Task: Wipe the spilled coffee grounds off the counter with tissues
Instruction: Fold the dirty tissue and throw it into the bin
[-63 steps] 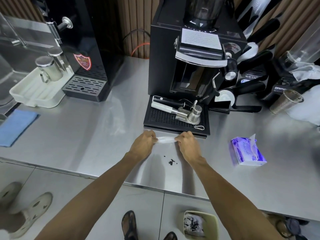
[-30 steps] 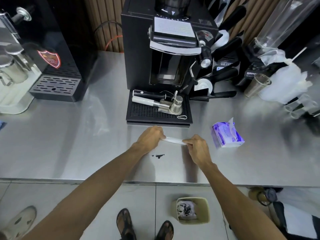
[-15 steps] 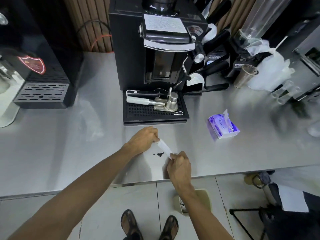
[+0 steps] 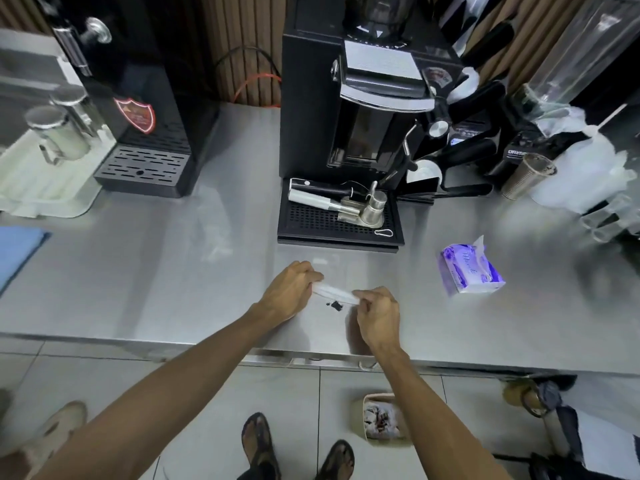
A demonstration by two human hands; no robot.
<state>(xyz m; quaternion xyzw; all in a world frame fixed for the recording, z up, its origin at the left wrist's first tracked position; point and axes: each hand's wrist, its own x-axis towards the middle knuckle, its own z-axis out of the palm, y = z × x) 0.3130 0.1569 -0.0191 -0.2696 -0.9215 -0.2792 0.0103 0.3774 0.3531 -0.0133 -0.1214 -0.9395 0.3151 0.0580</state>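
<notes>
Left hand [image 4: 290, 292] and right hand [image 4: 378, 313] are each pinching one end of a rolled tissue [image 4: 334, 294]; tissue is stretching just above coffee grounds [image 4: 335, 305] lying on steel counter [image 4: 173, 271], near its front edge.

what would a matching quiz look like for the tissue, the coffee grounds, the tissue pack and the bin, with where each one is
Things:
1. tissue
2. coffee grounds
3. tissue pack
4. bin

Places:
A. on the floor
B. pinched between the left hand and the right hand
C. on the counter, to the right of both hands
D. on the counter, just on the near side of the tissue

Pairs: 1-B, 2-D, 3-C, 4-A
</notes>
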